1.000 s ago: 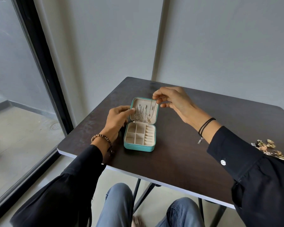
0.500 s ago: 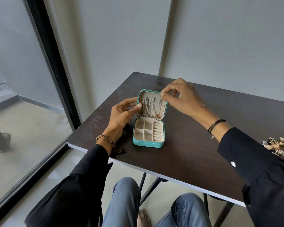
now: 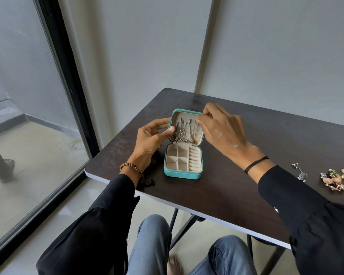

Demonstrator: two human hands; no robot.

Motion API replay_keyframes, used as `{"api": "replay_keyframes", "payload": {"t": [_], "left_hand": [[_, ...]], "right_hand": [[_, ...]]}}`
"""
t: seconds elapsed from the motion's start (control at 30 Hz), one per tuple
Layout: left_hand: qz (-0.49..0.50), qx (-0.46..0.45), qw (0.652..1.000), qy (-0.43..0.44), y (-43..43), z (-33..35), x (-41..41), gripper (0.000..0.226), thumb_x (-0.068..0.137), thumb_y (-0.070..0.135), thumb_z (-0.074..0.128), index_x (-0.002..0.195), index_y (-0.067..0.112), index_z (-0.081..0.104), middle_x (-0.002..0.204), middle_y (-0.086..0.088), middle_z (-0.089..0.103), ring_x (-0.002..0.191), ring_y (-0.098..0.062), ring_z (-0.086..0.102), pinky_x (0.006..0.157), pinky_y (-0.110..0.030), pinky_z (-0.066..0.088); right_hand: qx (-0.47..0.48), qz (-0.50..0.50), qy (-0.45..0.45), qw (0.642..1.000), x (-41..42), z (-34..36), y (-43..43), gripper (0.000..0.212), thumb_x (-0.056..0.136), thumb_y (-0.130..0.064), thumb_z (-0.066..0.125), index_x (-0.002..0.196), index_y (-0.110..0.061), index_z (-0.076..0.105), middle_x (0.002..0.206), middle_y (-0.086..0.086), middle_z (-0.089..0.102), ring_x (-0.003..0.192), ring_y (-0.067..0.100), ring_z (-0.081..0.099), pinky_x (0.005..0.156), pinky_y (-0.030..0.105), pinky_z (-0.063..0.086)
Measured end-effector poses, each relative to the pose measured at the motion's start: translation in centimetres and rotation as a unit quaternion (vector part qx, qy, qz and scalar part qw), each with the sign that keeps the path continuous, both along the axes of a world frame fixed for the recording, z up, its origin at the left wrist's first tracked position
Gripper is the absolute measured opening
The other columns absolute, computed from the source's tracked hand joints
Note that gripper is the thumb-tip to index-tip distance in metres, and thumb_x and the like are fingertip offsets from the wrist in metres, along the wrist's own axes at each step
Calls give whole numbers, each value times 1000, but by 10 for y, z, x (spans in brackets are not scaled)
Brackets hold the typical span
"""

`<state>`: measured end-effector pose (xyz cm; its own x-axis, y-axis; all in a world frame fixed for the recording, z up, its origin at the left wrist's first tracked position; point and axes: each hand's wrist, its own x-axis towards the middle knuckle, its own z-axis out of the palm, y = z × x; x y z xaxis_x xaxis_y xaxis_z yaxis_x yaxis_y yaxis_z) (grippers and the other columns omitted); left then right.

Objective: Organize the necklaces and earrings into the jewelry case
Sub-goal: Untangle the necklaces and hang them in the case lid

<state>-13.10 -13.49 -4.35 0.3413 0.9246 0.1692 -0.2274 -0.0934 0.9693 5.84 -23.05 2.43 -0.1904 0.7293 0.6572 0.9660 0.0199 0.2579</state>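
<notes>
Case (image 3: 182, 174) open, worktop (image 3: 226, 185) centre | left hand (image 3: 150, 138) grips lid (image 3: 184, 114) edge at 9 o'clock | right hand (image 3: 222, 129) pinches gold necklace (image 3: 195, 133) top at 1 o'clock, chain hanging 12-to-6 | earrings (image 3: 336, 178) loose at 3 o'clock, nearer right hand.

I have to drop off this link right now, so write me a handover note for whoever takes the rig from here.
Left hand: grips the left edge of the lid, holding it upright.
Right hand: pinches the top of the gold necklace at the lid's upper right, slightly blurred.
Things: jewelry case open on the table; silver necklaces hang in the lid; base compartments look empty; earrings lie loose on the table's right.
Done: necklaces are in the lid.
Left: finish hanging the gold necklace, then move the earrings into the case.
</notes>
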Motion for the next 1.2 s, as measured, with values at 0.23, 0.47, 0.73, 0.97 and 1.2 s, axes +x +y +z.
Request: {"api": "replay_keyframes", "payload": {"t": [0.23, 0.47, 0.73, 0.97, 1.2], "left_hand": [[-4, 3, 1000, -3, 1, 0, 0, 32, 84, 15, 80, 115, 13, 73, 107, -2, 77, 58, 2, 57, 45, -19, 34], [-4, 3, 1000, -4, 1, 1, 0, 29, 84, 16, 80, 112, 18, 73, 108, 0, 77, 62, 1, 58, 46, -21, 35], [-8, 1, 1000, -8, 0, 1, -1, 26, 85, 15, 79, 110, 20, 73, 108, 1, 77, 67, -1, 61, 46, -20, 36], [-1, 1, 1000, 0, 1, 0, 0, 24, 85, 17, 79, 109, 22, 74, 108, 3, 77, 69, 0, 62, 46, -18, 38], [31, -15, 999, 33, 6, -4, 3, 28, 84, 25, 82, 109, 15, 74, 101, -5, 78, 54, 2, 56, 45, -19, 39]], "right_hand": [[33, -48, 12, 998, -5, -3, -1, 20, 90, -17, 69, 71, -18, 68, 79, -5, 56, 68, 13, 53, 45, 20, 23], [42, -30, 18, 998, -2, -6, 2, 13, 92, -17, 70, 79, -16, 69, 84, -2, 57, 68, 15, 55, 42, 22, 31], [41, -3, 0, 999, 7, -10, 2, 6, 94, -14, 69, 87, -13, 69, 89, 0, 58, 69, 16, 56, 40, 23, 35], [36, 18, 57, 998, 4, -13, 2, 6, 95, -16, 68, 90, -13, 71, 91, 0, 60, 70, 17, 59, 43, 28, 47], [-72, -13, 182, 981, -13, -32, -13, 6, 94, -23, 62, 91, -24, 67, 95, -10, 62, 74, 14, 63, 62, 32, 53]]}}
